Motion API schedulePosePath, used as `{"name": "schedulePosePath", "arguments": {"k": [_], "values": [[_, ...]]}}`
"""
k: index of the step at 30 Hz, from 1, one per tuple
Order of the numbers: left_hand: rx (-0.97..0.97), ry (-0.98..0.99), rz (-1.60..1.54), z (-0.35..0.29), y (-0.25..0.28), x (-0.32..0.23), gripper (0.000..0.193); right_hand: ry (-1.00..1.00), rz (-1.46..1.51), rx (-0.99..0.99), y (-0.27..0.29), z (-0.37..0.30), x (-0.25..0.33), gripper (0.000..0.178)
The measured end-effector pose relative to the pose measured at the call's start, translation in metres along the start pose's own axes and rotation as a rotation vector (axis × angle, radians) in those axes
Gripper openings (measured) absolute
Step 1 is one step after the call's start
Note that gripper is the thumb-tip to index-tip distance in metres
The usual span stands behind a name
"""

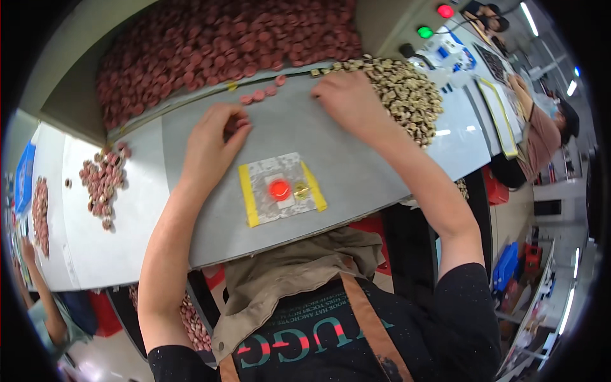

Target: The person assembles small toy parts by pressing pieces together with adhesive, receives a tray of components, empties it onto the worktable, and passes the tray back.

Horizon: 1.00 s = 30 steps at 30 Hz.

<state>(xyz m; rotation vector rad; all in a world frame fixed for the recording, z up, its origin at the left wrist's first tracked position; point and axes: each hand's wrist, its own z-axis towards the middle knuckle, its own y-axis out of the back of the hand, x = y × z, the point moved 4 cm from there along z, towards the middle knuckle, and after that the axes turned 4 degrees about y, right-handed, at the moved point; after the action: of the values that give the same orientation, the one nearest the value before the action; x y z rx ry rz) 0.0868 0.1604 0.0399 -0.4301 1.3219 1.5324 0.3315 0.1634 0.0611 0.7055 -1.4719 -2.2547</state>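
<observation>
My left hand [215, 140] rests over the grey work surface [347, 175], fingers curled in and thumb close to them; what they may hold is hidden. Just beyond it lie several small pink round caps [258, 95] in a loose row. Beside a heap of small pale-gold and dark pieces [407, 95], my right hand [350, 102] has its fingers bent together, and their contents cannot be made out. Between my forearms a whitish plate [264, 210] with yellow tape strips [249, 194] bears a glowing red round spot [279, 189] and a small gold-coloured piece [301, 190].
A large mass of reddish caps [235, 41] fills the bin behind the surface. Left lie pink-and-dark pieces [102, 184]. Red [445, 11] and green [425, 32] lights sit at upper right. One person [541, 127] sits at right; another's arm [38, 274] shows at left.
</observation>
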Motion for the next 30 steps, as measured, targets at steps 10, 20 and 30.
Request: {"name": "schedulePosePath", "arguments": {"k": [10, 20, 30], "values": [[-0.148, 0.53, -1.026, -0.074, 0.027, -0.006, 0.03, -0.096, 0.563, 0.212, 0.031, -0.045, 0.049, 0.013], [-0.127, 0.6, -1.495, -0.135, 0.004, -0.014, 0.04, -0.306, 0.723, 0.066, 0.031, -0.04, 0.09, 0.026], [-0.021, 0.573, -1.653, -0.15, 0.0, -0.003, 0.04, -0.236, 0.478, 0.163, 0.032, -0.025, 0.105, 0.016]]}}
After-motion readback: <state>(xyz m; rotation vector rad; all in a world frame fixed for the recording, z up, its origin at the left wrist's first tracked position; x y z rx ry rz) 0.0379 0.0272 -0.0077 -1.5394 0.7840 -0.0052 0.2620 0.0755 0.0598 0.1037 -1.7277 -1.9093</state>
